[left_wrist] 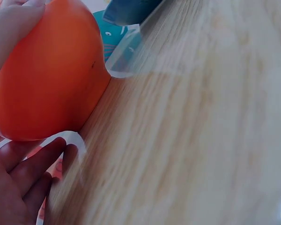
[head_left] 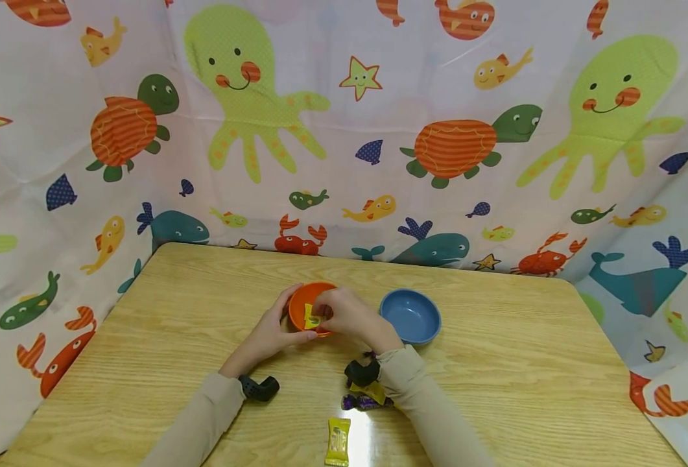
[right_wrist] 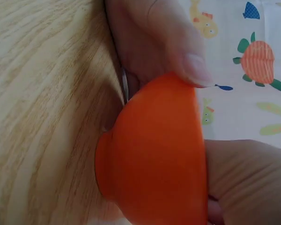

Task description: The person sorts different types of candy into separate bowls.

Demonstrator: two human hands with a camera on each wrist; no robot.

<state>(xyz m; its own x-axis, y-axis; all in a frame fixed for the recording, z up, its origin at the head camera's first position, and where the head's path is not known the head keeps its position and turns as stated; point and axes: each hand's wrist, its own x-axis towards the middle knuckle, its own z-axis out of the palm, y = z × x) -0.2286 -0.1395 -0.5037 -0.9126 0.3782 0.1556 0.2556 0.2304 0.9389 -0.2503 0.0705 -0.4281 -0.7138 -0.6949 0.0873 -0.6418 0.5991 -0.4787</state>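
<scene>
My left hand [head_left: 272, 334] holds an orange bowl [head_left: 297, 305] from its left side, thumb at the near rim and fingers around the far side. In the left wrist view, the thumb and fingers lie on either side of the orange bowl [left_wrist: 51, 75], whose base is on the table. My right hand [head_left: 349, 314] reaches over the rim with curled fingers, pinching a small yellow-wrapped candy [head_left: 310, 318] inside the bowl. From the right wrist view, the wall of the orange bowl [right_wrist: 154, 150] hides those fingertips.
A blue bowl [head_left: 410, 316] stands right of the orange one, close by the right wrist. Purple-wrapped candies [head_left: 355, 402] and a yellow one [head_left: 369, 392] lie beneath the right wrist, partly covered. Another yellow-wrapped candy [head_left: 338, 441] rests near the front. A printed curtain [head_left: 344, 130] borders the table.
</scene>
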